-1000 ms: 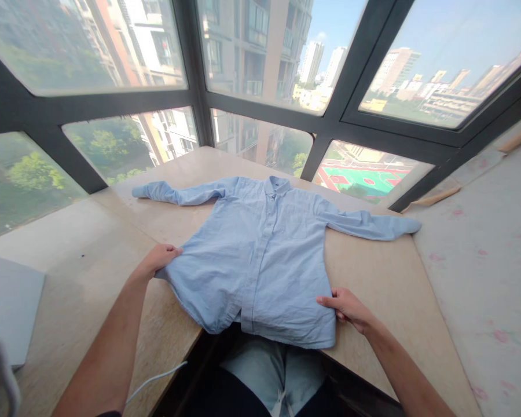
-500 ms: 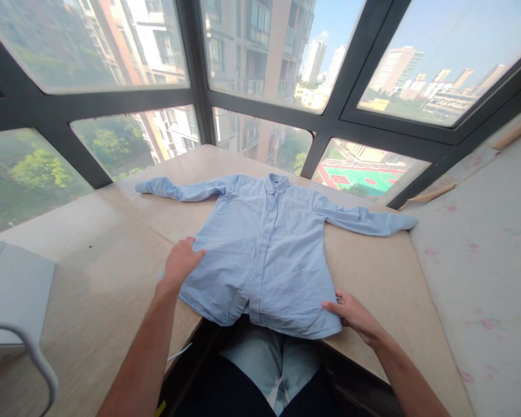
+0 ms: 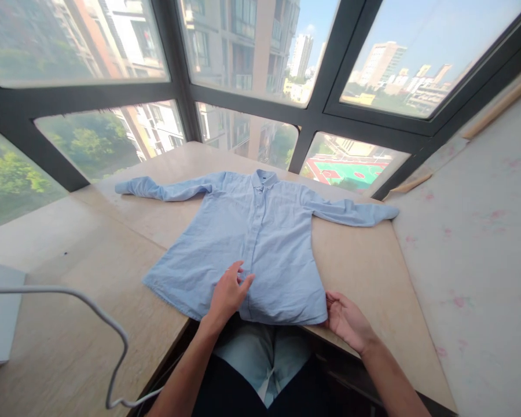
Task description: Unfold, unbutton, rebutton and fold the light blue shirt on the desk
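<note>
**Left hand came off the shirt's side to its front**

Nearest, the left hand (image 3: 230, 294) had left the side edge and was loosely curled, thumb apart, above the shirt's button strip (image 3: 249, 307); contact could not be told. That side now lay unheld, spread flat. The right hand (image 3: 349, 323) had turned palm up, fingers at the opposite lower corner; whether they pinched the cloth could not be told.

The shirt (image 3: 282, 255), soft, pale blue and lightly creased, lay buttons up, hem by the table's near edge, sleeves outstretched. Beneath was a smooth beige table (image 3: 360, 266); beyond stood dark, straight window bars (image 3: 113, 94).
</note>
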Demonstrator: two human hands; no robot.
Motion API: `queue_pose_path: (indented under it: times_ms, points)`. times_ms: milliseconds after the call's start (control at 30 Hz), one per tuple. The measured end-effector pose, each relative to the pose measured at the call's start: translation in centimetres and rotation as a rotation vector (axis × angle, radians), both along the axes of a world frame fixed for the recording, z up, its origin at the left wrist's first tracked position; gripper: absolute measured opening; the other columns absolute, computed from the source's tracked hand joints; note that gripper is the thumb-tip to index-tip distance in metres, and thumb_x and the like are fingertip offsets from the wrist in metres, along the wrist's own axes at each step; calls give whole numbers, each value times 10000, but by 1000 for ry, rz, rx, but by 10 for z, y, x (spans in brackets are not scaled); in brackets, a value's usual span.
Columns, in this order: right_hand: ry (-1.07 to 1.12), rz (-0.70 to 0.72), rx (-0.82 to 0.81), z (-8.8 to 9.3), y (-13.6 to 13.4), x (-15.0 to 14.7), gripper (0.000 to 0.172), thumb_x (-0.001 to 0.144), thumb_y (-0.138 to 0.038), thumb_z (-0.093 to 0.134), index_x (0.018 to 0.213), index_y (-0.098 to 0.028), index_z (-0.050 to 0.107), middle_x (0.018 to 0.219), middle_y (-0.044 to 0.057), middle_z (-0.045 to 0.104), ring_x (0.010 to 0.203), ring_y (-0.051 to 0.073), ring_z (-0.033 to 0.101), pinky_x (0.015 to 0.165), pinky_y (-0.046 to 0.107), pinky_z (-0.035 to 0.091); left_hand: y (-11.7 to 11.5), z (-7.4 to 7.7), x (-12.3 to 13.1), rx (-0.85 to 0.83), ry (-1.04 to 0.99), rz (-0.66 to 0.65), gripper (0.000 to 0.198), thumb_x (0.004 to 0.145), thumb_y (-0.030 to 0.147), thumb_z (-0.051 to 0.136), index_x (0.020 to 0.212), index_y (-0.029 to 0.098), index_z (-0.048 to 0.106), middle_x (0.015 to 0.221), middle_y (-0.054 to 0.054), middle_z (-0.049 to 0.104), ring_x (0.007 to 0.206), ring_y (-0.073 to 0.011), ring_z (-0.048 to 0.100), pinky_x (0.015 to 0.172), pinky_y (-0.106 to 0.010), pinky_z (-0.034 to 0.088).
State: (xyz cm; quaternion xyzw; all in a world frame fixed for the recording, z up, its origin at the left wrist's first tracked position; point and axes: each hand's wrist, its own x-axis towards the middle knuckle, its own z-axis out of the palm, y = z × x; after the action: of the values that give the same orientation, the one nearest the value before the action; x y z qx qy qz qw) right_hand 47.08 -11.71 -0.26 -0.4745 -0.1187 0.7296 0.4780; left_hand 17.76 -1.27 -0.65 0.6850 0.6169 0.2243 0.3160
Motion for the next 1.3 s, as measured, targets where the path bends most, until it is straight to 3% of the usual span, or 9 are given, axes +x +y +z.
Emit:
queue_pose_path:
  times_ms: [167,300,467,600,733,867,1000,1167,1300]
  points:
    - [-6,-36,58,-4,-2,-3,130,776,-231,718,895,-179,709,879,31,751,726,137,670,675,237,539,10,13,11,-148,207,47,550,857,462,606,1299,146,518,1109,-117,679,1048,-262,629,795,-311,437]
    - [-82,-3,70,-2,-2,-11,234,693,-250,821,873,-151,709,864,48,750,726,140,677,725,249,545,28,14,11,-240,210,27,508,816,419,646,1232,145,548,979,-87,715,967,-253,654,742,-293,419]
    - [-251,-17,64,0,3,-17,382,584,-284,895,881,-146,697,851,58,748,761,186,700,771,316,558,44,9,15,-235,257,55,433,762,441,667,1103,187,589,940,-93,716,911,-257,665,687,-281,407]
    - [-368,-12,42,-1,2,-17,403,586,-342,892,856,-148,664,809,42,735,728,174,685,690,298,563,54,5,17,-198,293,19,135,739,329,622,758,198,599,746,-54,663,771,-231,635,605,-269,358]
    - [-493,22,8,-2,0,-14,377,598,-383,868,775,-165,617,776,18,709,689,154,662,618,273,564,64,9,12,-220,51,66,274,703,270,599,514,200,413,506,24,431,565,-146,490,526,-245,285]
    - [-653,62,-17,-2,-2,-14,366,600,-398,827,774,-171,599,665,-15,650,516,98,573,421,189,453,69,18,7,-389,-235,198,188,721,289,560,604,207,438,499,61,375,467,-106,398,464,-221,293]
    - [-728,135,20,-2,-4,-16,373,633,-424,766,839,-165,593,654,-31,627,416,54,488,324,148,304,71,21,5,-421,-243,254,162,773,351,533,705,210,493,507,66,400,436,-107,396,435,-217,303]
    - [-808,177,34,-5,-10,-16,438,701,-463,686,993,-152,587,650,-32,601,401,78,499,309,169,318,70,10,0,-330,-129,255,133,770,272,584,685,189,524,525,44,465,483,-102,432,459,-201,297]
    - [-775,213,110,-7,-19,-12,699,694,-317,674,1340,-169,452,975,70,681,626,148,642,385,197,424,68,5,-2,-380,-46,176,78,782,265,581,784,189,561,546,35,512,490,-121,484,456,-206,315]
